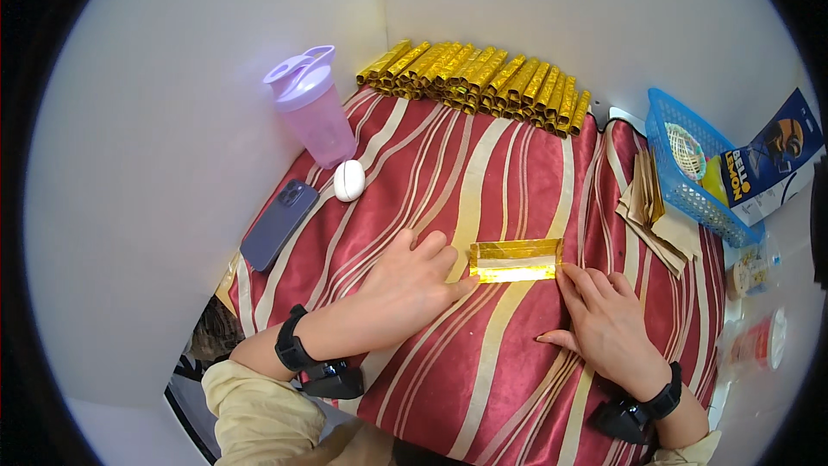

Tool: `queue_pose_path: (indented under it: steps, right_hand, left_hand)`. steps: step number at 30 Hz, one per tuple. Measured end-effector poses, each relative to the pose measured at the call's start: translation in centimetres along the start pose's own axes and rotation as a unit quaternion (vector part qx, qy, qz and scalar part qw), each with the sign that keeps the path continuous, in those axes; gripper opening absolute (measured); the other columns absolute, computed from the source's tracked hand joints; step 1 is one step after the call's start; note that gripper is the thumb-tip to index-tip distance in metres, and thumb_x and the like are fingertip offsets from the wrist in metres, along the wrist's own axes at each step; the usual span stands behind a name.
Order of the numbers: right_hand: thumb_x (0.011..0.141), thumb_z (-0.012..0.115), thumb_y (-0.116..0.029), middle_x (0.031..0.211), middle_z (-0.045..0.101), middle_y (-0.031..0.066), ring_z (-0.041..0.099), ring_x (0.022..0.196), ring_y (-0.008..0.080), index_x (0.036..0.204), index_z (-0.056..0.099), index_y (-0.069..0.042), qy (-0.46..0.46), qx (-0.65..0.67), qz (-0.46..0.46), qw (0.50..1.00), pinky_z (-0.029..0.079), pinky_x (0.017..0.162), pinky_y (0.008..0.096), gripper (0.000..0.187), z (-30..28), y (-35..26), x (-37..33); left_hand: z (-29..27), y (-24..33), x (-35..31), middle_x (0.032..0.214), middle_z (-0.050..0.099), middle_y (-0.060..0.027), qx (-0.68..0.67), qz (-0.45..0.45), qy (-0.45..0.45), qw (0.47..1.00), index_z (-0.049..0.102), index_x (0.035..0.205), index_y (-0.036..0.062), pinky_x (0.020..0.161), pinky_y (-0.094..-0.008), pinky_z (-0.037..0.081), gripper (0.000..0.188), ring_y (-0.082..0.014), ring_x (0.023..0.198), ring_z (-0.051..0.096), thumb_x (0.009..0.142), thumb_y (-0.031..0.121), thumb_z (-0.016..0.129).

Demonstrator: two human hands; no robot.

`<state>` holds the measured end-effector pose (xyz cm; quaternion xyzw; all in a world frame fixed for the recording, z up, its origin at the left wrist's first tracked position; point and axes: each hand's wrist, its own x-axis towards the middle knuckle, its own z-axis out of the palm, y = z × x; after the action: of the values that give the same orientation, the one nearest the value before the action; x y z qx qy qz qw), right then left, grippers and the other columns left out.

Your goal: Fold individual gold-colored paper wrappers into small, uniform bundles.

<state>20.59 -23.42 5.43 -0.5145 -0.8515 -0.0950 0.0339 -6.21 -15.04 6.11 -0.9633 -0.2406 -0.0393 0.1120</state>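
Note:
A strip of shiny gold foil paper (516, 261), with a crease along its length, lies flat on the striped red cloth in front of me. My left hand (414, 274) is at its left end, fingers loosely curled and thumb stretched out so the tip touches the paper's edge. At the opposite end, my right hand (604, 319) rests with fingers extended, their tips at the paper's right edge and the thumb spread apart. Neither hand is wrapped round the paper. Many rolled gold paper tubes (483, 78) are stacked in a row along the far edge.
On the left are a purple shaker bottle (315, 112), a white rounded case (348, 180) and a dark phone (280, 223). To the right stand a blue basket (681, 190), a pile of brownish paper sheets (660, 224) and clear plastic cups (755, 341). Pale walls enclose the sides.

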Motion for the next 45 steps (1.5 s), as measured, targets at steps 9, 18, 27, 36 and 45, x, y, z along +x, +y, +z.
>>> queue_pose_path:
  steps: [9, 18, 27, 36, 45]
  right_hand:
    - [0.081, 0.069, -0.031, 0.112, 0.058, 0.0105, 0.055, 0.101, 0.0232, 0.111, 0.062, 0.004, 0.057, 0.028, -0.002, 0.998, 0.045, 0.084, 0.0333, 0.047, 1.3, 0.4, 0.6]
    - [0.075, 0.074, -0.008, 0.1, 0.062, 0.0074, 0.06, 0.09, 0.0249, 0.092, 0.066, -0.003, 0.183, 0.176, 0.057, 0.965, 0.052, 0.075, 0.0361, 0.019, 2.9, 1.4, 1.3]
    - [0.076, 0.07, -0.003, 0.099, 0.058, 0.0082, 0.06, 0.089, 0.0251, 0.084, 0.061, -0.003, 0.199, 0.262, 0.113, 0.938, 0.049, 0.073, 0.0343, 0.012, 1.6, 1.0, 1.3]
    - [0.09, 0.056, -0.007, 0.09, 0.057, 0.0059, 0.056, 0.075, 0.0118, 0.093, 0.055, -0.001, 0.256, 0.472, 0.159, 0.829, 0.044, 0.066, 0.0261, 0.007, 1.7, 1.3, 0.8]
    - [0.096, 0.047, -0.012, 0.084, 0.065, 0.0051, 0.059, 0.077, 0.0114, 0.108, 0.057, 0.001, 0.206, 0.7, 0.171, 0.662, 0.046, 0.071, 0.0255, 0.02, 2.1, 1.9, 0.4]
  left_hand:
    - [1.3, -1.0, 0.4, 0.081, 0.054, 0.0003, -0.159, -0.042, 0.059, 0.985, 0.076, 0.097, 0.0167, 0.074, -0.035, 0.038, 0.021, -0.0194, 0.087, 0.05, 0.078, 0.015, 0.066]
    - [3.9, -0.3, 2.4, 0.094, 0.058, -0.0057, -0.257, -0.167, 0.093, 0.947, 0.066, 0.084, 0.0078, 0.081, -0.038, 0.046, 0.022, -0.0258, 0.093, 0.053, 0.078, 0.027, 0.076]
    - [4.6, -1.4, 3.3, 0.096, 0.063, -0.0068, -0.352, -0.18, 0.097, 0.913, 0.062, 0.092, 0.0001, 0.087, -0.0319, 0.048, 0.023, -0.0225, 0.098, 0.058, 0.082, 0.017, 0.074]
    - [2.5, -3.3, 4.4, 0.101, 0.063, -0.0036, -0.851, -0.192, 0.045, 0.486, 0.059, 0.101, 0.0039, 0.085, -0.0258, 0.053, 0.014, -0.0102, 0.09, 0.063, 0.087, 0.002, 0.058]
    - [1.2, -3.4, 5.9, 0.094, 0.064, -0.0046, -0.843, -0.158, -0.01, 0.515, 0.062, 0.1, 0.0032, 0.076, -0.0279, 0.052, 0.013, -0.0138, 0.087, 0.064, 0.089, 0.009, 0.059]
